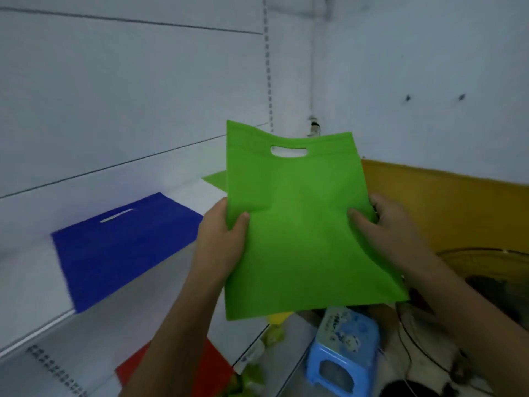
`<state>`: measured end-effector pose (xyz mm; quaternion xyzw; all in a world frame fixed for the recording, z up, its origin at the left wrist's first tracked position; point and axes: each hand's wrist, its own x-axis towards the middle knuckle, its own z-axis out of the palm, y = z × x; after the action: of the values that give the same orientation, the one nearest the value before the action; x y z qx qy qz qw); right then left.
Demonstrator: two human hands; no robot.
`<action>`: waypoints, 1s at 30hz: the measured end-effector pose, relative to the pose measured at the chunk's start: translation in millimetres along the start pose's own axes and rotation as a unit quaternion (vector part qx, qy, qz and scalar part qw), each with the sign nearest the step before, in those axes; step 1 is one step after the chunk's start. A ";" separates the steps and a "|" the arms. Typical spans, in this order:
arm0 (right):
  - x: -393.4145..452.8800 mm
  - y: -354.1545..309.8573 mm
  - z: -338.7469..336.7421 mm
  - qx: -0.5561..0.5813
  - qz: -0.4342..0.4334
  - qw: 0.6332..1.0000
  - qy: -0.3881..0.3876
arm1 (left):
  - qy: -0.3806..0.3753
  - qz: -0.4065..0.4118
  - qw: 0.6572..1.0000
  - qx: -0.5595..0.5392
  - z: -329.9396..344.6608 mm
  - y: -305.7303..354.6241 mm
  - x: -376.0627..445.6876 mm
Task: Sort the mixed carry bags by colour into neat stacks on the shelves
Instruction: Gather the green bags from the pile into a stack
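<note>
Green bag (300, 224) is held up flat in mid-air, handle cut-out at the top, face toward the camera. Probably held that way to keep it smooth and check its colour before stacking. It sits in front of the white shelf (200, 193), above and just right of it, not yet on any stack.

Left hand (223, 233) pinches the green bag's left edge about halfway down: thumb on the front face, fingers hidden behind the fabric. Right hand (386, 224) pinches the right edge at the same height, thumb on the front, fingers curled round the back. Fabric puckers slightly between the two thumbs. Both forearms come up from the bottom of view, wrists roughly level, so the bag hangs square.

Behind the green bag's left edge, a green stack (214, 179) lies on the shelf, only a corner showing. Likely the destination, since colours match. Left of the green bag, well apart on the same shelf, a blue bag (120, 239) lies flat with its slot handle toward the wall. Below the green bag, a red bag (206, 368) lies on the lower shelf, partly hidden by the left forearm. A yellow scrap (276, 318) peeks out under the green bag's bottom edge; can't tell what it is. Blue stool (343, 348) stands on the floor below the green bag.
</note>
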<state>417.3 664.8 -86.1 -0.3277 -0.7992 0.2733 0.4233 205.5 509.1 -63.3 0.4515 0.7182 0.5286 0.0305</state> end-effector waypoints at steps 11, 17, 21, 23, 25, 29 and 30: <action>-17.1 181.5 -18.2 -0.106 0.135 0.976 -0.130 | -0.222 -0.117 0.967 0.043 191.5 -97.7 -7.6; 24.1 254.3 53.6 -0.108 0.129 0.960 -0.223 | -0.221 -0.240 0.945 -0.001 224.3 -173.9 12.0; 70.0 280.0 110.7 -0.127 0.120 0.948 -0.265 | -0.169 -0.315 0.934 0.009 228.1 -228.4 38.0; 91.6 290.4 139.4 -0.144 0.116 0.944 -0.274 | -0.151 -0.333 0.931 0.019 233.5 -253.1 52.0; 110.8 301.1 165.7 -0.159 0.102 0.940 -0.283 | -0.126 -0.356 0.926 0.021 239.6 -267.4 67.2; 143.4 315.6 204.0 -0.150 0.089 0.927 -0.332 | -0.054 -0.390 0.918 0.040 244.1 -281.9 80.6; 151.7 317.4 212.3 -0.147 0.087 0.923 -0.345 | -0.036 -0.396 0.916 0.051 242.2 -287.0 81.5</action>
<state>263.7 947.3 -341.8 -0.3402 -0.8952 0.2847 0.0425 106.7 732.2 -360.2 0.1500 0.8625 0.4198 0.2396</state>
